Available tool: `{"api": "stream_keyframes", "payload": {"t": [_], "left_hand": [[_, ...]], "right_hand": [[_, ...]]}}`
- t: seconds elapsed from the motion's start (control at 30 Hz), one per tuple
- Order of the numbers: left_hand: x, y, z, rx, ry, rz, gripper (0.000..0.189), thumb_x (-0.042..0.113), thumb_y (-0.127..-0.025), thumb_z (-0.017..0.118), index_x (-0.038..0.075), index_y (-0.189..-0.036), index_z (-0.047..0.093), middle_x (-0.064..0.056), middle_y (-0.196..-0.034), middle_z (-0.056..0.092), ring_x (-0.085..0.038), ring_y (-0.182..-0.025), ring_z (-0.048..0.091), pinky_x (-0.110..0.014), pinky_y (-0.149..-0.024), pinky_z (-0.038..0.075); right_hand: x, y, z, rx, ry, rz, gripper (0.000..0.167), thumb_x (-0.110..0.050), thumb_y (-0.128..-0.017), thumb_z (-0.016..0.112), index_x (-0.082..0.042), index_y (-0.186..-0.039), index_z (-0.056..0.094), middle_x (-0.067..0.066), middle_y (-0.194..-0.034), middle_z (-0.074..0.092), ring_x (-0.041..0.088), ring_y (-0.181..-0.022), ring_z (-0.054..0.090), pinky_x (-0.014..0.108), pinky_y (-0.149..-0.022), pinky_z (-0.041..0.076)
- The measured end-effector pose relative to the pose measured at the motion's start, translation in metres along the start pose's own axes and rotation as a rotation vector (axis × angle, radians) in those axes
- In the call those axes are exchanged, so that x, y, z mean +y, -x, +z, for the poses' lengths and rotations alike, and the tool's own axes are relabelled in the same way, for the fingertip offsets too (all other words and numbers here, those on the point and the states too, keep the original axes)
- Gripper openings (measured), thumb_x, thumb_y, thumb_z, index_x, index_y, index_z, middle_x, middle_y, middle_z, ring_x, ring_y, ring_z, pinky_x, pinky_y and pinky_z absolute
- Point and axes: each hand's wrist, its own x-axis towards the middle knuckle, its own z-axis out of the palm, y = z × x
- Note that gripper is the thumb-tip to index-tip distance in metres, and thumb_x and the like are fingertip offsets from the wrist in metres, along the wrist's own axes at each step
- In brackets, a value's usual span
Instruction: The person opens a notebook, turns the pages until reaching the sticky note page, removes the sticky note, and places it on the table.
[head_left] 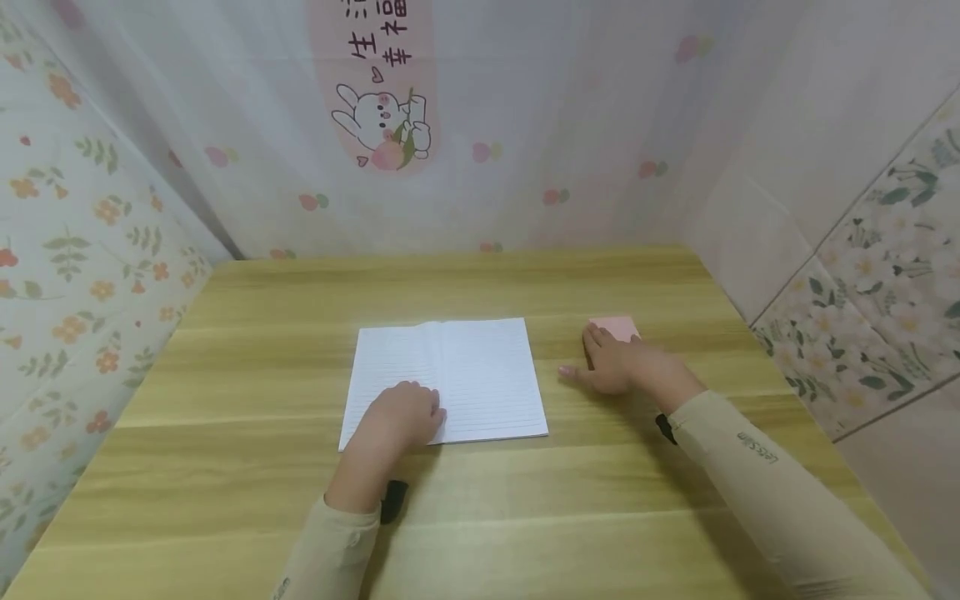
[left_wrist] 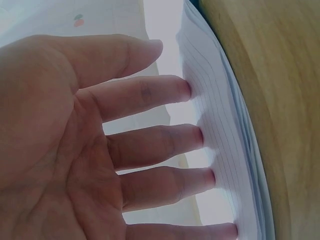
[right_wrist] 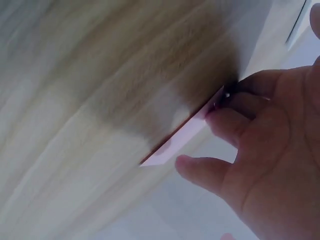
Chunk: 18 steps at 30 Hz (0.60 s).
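Observation:
An open lined notebook [head_left: 487, 375] lies on the table, its pages blank apart from the ruling. My left hand [head_left: 405, 414] rests on the lower part of its left page; in the left wrist view the fingers [left_wrist: 155, 145] are nearly straight and spread, tips touching the paper. To the right of the notebook is a small pink sticky note pad [head_left: 615, 327], partly hidden under my right hand [head_left: 611, 367]. In the right wrist view, fingertips touch the edge of the pad [right_wrist: 175, 140], and the thumb stands away from the fingers.
The wood-grain table [head_left: 480, 517] stretches out around the notebook. A pale curtain [head_left: 525, 108] with a rabbit print hangs behind it, floral cloth [head_left: 90, 233] is on the left, and a tiled wall [head_left: 862, 250] is on the right.

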Motion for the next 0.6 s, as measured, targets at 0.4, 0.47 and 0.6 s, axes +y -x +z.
{"api": "stream_keyframes", "payload": {"t": [0.4,0.47,0.6], "left_hand": [[-0.002,0.001,-0.007,0.001,0.002,-0.009,0.036,0.017,-0.104,0.060,0.007,-0.069,0.056,-0.006,-0.068,0.049,-0.021,-0.072,0.049,-0.040,-0.072,0.049],[-0.004,-0.004,-0.014,-0.054,0.007,-0.009,0.036,0.019,-0.105,0.059,0.007,-0.070,0.058,-0.005,-0.069,0.050,-0.021,-0.072,0.050,-0.039,-0.071,0.048],[-0.009,-0.014,-0.031,-0.166,0.009,-0.010,0.029,0.023,-0.107,0.056,0.004,-0.100,0.077,-0.010,-0.100,0.074,-0.026,-0.099,0.069,-0.043,-0.090,0.056]], "right_hand": [[0.004,-0.006,-0.013,0.075,-0.026,-0.012,0.103,-0.070,-0.108,0.036,0.009,-0.167,0.008,0.027,-0.174,0.022,0.043,-0.164,0.020,0.079,-0.125,-0.001],[0.004,-0.007,-0.014,0.078,-0.036,-0.032,0.101,-0.069,-0.109,0.036,0.009,-0.167,0.008,0.028,-0.175,0.017,0.044,-0.165,0.016,0.078,-0.126,0.000],[0.000,-0.006,-0.016,0.109,-0.029,-0.064,0.095,-0.066,-0.111,0.031,0.007,-0.168,0.007,0.027,-0.177,0.006,0.045,-0.166,0.005,0.076,-0.128,0.002]]}}
